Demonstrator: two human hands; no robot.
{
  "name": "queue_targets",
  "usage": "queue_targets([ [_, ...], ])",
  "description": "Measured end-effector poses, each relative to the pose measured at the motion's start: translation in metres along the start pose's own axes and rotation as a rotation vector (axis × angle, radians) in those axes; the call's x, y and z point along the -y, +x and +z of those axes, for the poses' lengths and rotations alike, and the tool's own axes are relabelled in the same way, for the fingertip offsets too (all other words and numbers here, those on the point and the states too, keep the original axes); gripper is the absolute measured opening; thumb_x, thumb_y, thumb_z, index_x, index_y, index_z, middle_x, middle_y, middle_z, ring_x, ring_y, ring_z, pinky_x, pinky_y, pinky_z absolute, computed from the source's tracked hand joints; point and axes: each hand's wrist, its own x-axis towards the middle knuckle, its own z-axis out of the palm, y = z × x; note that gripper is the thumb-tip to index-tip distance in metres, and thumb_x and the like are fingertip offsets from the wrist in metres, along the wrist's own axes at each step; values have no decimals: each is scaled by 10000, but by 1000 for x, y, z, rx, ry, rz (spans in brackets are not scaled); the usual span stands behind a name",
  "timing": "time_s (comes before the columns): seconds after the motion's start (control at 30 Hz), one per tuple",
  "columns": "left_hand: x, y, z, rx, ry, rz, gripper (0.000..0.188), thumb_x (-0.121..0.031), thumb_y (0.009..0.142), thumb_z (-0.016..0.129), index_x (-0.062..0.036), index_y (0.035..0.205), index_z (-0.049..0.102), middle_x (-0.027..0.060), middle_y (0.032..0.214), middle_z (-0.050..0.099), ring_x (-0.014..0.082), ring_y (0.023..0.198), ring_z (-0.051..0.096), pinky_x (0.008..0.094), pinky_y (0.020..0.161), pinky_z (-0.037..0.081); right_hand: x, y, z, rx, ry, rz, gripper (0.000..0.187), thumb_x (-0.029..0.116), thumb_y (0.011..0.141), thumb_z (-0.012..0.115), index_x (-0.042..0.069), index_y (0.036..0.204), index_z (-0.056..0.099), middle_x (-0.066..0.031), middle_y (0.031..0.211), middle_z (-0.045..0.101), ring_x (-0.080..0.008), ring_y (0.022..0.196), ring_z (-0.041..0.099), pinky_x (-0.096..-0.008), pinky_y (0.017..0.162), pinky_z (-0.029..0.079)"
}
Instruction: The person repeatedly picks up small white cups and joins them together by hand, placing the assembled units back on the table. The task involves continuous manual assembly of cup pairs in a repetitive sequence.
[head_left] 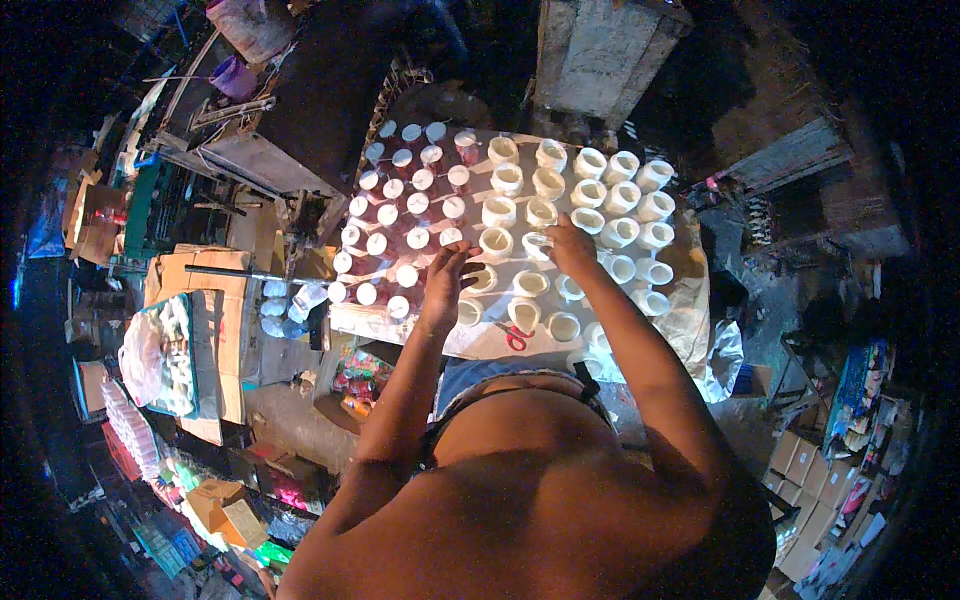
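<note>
Rows of pale cream, round, open-topped cups (pixel 498 212) stand on the right part of a paper-covered table (pixel 440 340). On the left part are several dark red containers with white round tops (pixel 388 214), each with a thin strip across it. My left hand (pixel 443 285) hovers between the two groups, beside a cream cup, with its fingers apart and nothing visible in them. My right hand (pixel 573 248) reaches in among the cream cups. Its fingers are closed together at the rim of a cup (pixel 537 246); what they pinch, if anything, is too small to see.
Red-handled scissors (pixel 516 338) lie by the table's near edge. Left of the table are cardboard sheets (pixel 228 350) and a tray of white pieces (pixel 178 350). An open box (pixel 355 385) of colourful items sits below the table's left corner. A wooden cabinet (pixel 605 65) stands beyond.
</note>
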Motion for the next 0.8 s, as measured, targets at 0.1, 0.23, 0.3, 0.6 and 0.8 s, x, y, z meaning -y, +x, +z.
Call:
queue_targets([
  [0.1,4,-7,4,16,20,-3,269,-251,1037,569,-78,1244,567,79,1178,700,204,977,674,356,876,502,25,-11,-36,66,34,-9,218,163,778,773,107,975,698,-147,1026,671,-386,920,706,-517,794,564],
  [0.23,15,-8,17,86,38,-18,261,-249,1044,562,-78,1242,566,71,1150,705,202,970,673,355,877,501,18,-25,-14,333,-154,-20,302,330,749,846,111,841,659,-163,847,678,-378,812,690,-492,705,541],
  [0.3,23,-7,19,104,60,-19,286,-270,1039,567,-74,1247,568,70,1152,708,203,946,674,348,847,502,22,-29,-10,298,-155,-65,246,285,762,819,103,840,672,-152,857,675,-369,818,688,-477,706,544],
  [0.6,54,1,9,28,358,-337,611,-581,1004,553,-51,1308,563,149,1198,697,298,932,701,474,744,572,64,-52,-92,62,70,-176,160,200,785,765,94,901,735,-104,919,660,-335,867,688,-449,719,548],
  [0.8,47,10,41,292,-491,-402,699,-639,1014,507,-37,1368,505,145,1223,666,302,1123,658,461,992,512,108,-75,-143,176,265,-167,357,307,808,795,97,1082,706,-134,994,719,-358,898,717,-467,789,565],
])
